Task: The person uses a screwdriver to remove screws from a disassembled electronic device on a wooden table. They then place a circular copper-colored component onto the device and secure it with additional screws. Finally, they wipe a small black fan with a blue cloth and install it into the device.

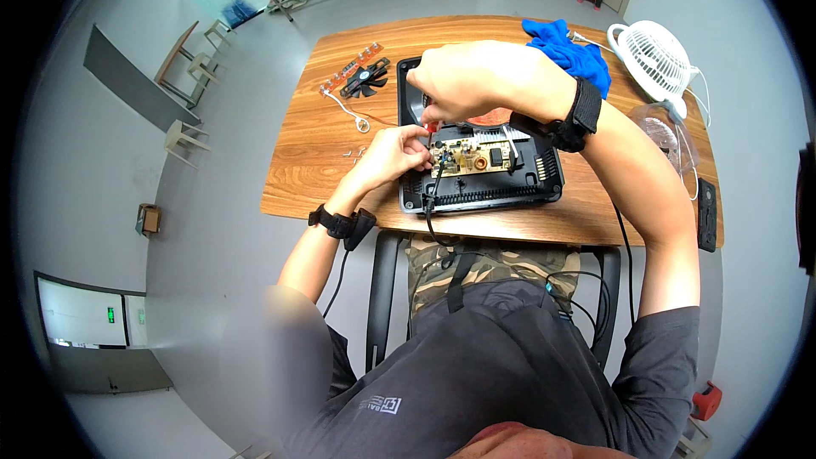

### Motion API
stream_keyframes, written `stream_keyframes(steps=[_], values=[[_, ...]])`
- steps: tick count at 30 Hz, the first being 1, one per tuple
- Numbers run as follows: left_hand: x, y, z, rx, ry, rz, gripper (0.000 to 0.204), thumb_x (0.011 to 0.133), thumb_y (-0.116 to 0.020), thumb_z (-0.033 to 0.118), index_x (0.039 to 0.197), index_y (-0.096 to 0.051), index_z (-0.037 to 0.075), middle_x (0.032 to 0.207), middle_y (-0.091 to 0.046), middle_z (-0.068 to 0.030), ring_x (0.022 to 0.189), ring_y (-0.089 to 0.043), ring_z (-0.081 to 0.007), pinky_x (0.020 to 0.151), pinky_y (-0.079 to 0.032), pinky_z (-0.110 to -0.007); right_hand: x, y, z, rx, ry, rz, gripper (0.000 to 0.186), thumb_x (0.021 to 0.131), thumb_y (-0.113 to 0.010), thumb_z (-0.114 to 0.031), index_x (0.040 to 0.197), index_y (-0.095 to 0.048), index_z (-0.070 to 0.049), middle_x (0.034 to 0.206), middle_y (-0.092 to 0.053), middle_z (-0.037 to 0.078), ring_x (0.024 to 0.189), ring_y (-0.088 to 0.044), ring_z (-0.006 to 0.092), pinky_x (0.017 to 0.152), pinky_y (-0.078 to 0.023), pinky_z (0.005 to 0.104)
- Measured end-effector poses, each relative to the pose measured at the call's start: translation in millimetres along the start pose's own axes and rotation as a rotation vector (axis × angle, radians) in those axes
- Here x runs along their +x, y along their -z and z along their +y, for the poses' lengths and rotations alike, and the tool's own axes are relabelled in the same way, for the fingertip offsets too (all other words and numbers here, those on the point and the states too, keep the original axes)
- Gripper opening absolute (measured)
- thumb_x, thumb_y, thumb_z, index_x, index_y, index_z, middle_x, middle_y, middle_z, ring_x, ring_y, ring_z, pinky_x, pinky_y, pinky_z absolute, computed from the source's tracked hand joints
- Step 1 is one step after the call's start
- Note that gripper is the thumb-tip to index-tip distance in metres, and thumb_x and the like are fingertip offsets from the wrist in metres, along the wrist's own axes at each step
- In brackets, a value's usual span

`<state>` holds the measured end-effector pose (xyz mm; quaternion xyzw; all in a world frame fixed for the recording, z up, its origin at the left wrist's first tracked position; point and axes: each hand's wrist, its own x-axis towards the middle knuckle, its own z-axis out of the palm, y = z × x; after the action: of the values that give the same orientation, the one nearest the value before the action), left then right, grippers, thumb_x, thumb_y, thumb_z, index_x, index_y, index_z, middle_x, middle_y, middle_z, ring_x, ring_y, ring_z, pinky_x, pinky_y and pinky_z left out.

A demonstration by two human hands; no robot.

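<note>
An opened black appliance housing (476, 195) lies on the wooden table (306, 174) in front of me. Inside it sit a tan circuit board (463, 158) with a small copper-wound ring and a round reddish coil (491, 119), partly covered by my right arm. My right hand (459, 81) is closed on a screwdriver (433, 127), its red end showing below the fingers and pointing down at the board's left end. At that same corner, my left hand (399, 153) has thumb and fingertips pinched together beside the screwdriver's tip. What they grip is hidden.
Left of the housing lie a black fan (365, 81), an orange strip board (351, 70), a white cable (344, 106) and several small screws (354, 154). A blue cloth (574, 55), a white desk fan (653, 55), a clear plastic bag (667, 138) and a black bar-shaped part (706, 214) are on the right.
</note>
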<state>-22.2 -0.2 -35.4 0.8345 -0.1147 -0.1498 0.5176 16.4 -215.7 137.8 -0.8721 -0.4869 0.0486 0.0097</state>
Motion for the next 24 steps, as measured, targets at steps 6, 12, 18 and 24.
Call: stream_keyframes(steps=[6, 12, 18, 24], values=[[2.5, -4.1, 7.8, 0.085, -0.008, 0.032, 0.026, 0.095, -0.066, 0.000, 0.120, -0.064, -0.008, 0.089, -0.074, -0.0090, 0.080, -0.074, -0.0138, 0.071, -0.063, -0.028, 1.3, -3.7, 8.8, 0.002, -0.003, 0.021, 0.042, 0.089, -0.076, -0.032, 0.103, -0.068, 0.008, 0.086, -0.073, 0.025, 0.083, -0.072, 0.0417, 0.073, -0.059, 0.0480], [1.4, -5.3, 9.4, 0.123, 0.008, 0.072, 0.017, 0.094, -0.068, -0.001, 0.109, -0.066, -0.008, 0.088, -0.074, -0.0098, 0.079, -0.075, -0.0145, 0.068, -0.062, -0.029, -1.0, 2.9, 2.0, -0.020, 0.000, 0.000, 0.043, 0.089, -0.076, -0.032, 0.102, -0.068, 0.007, 0.086, -0.073, 0.025, 0.084, -0.073, 0.0416, 0.073, -0.060, 0.0481], [2.9, -5.1, 9.1, 0.120, 0.002, 0.058, 0.014, 0.093, -0.069, -0.001, 0.105, -0.066, -0.008, 0.087, -0.074, -0.0100, 0.079, -0.075, -0.0145, 0.068, -0.062, -0.029, 0.7, -1.6, 4.8, -0.011, 0.002, 0.006, 0.042, 0.089, -0.076, -0.032, 0.101, -0.068, 0.008, 0.085, -0.073, 0.025, 0.084, -0.072, 0.0423, 0.073, -0.059, 0.0484], [0.8, -4.7, 9.7, 0.109, 0.020, 0.061, 0.011, 0.093, -0.069, -0.001, 0.101, -0.066, -0.007, 0.086, -0.074, -0.0095, 0.078, -0.074, -0.0140, 0.067, -0.062, -0.028, 0.6, -0.9, 3.2, -0.013, 0.019, 0.010, 0.042, 0.089, -0.076, -0.033, 0.099, -0.069, 0.008, 0.085, -0.073, 0.025, 0.083, -0.072, 0.0422, 0.074, -0.059, 0.0482]])
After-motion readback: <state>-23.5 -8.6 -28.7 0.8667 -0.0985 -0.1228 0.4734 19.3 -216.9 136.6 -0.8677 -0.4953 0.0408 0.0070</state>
